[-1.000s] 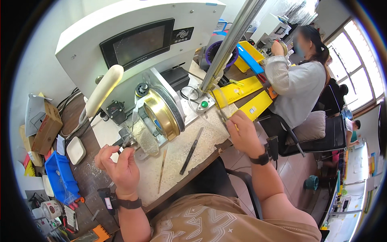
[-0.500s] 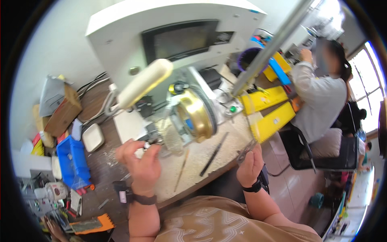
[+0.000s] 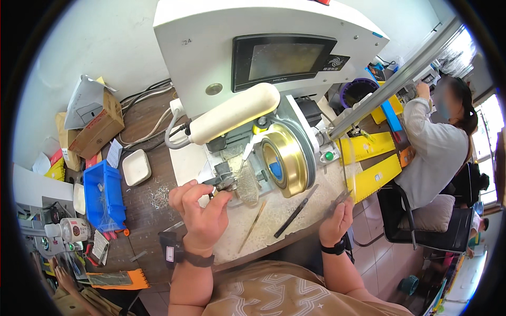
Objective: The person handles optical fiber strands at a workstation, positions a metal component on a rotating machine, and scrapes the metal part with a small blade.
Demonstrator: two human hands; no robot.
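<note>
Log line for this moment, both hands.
left hand: at grey metal fixture, contact unclear | right hand: holding blurred thin grey tool | ahead: gold-coloured round metal wheel

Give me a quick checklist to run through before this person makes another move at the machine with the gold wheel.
1. Left hand gripping the metal fitting: ok, thumb and fingers pinch its near end.
2. Right hand holding the thin metal tool: ok, though blur hides its exact kind.
3. Both hands away from the gold wheel: ok, neither touches it.
4. Black pen-like tool and thin stick away from the wheel: ok, both lie on the pale board.
5. Small loose bits tidied: not ok, they lie scattered on the brown tabletop.
6. Wheel standing still: cannot tell.
</note>
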